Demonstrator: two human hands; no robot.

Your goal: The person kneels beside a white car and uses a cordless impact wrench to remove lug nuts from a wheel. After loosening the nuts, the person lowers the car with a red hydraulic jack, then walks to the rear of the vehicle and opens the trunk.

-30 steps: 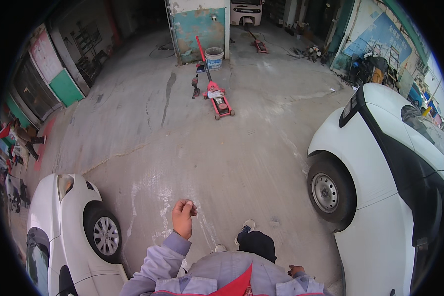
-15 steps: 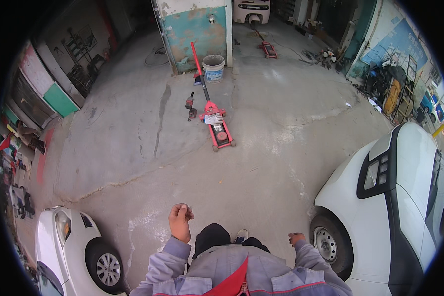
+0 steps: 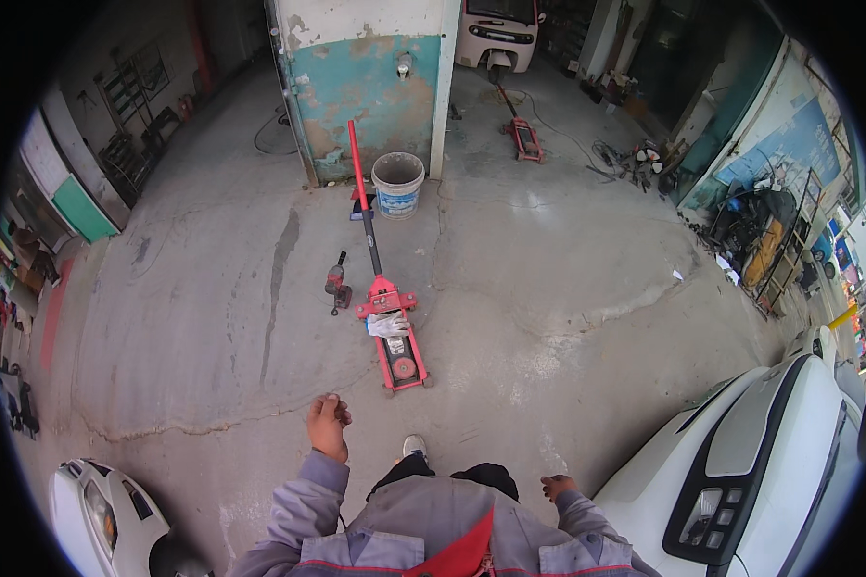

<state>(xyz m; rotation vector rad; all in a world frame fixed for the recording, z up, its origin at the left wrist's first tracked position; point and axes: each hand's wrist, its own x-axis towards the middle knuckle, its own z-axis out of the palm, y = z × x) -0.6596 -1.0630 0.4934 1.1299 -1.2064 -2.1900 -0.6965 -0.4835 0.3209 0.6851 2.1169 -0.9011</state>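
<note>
My left hand (image 3: 329,427) is raised in front of me with its fingers curled in, and nothing shows in it. Lower down at my right side, my right hand (image 3: 557,487) is loosely closed, with no object visible in it. Neither hand touches anything. Nearest ahead on the concrete floor is a red floor jack (image 3: 404,362), its long red and black handle (image 3: 364,192) slanting up and away. A pair of whitish work gloves (image 3: 388,325) is draped over the jack. Just left of it lies a red and black cordless impact wrench (image 3: 338,286).
A white bucket (image 3: 398,188) stands behind the jack, before a peeling green and white pillar (image 3: 361,96). White cars flank me: one left (image 3: 115,524), one right (image 3: 741,462). Farther off are another red jack (image 3: 523,140), a light vehicle (image 3: 496,38) and a scrap pile (image 3: 765,236).
I have come forward: the jack, wrench and bucket are nearer, and both cars have slid back toward the lower edge. My hands stay curled at my sides, and one shoe shows farther forward.
</note>
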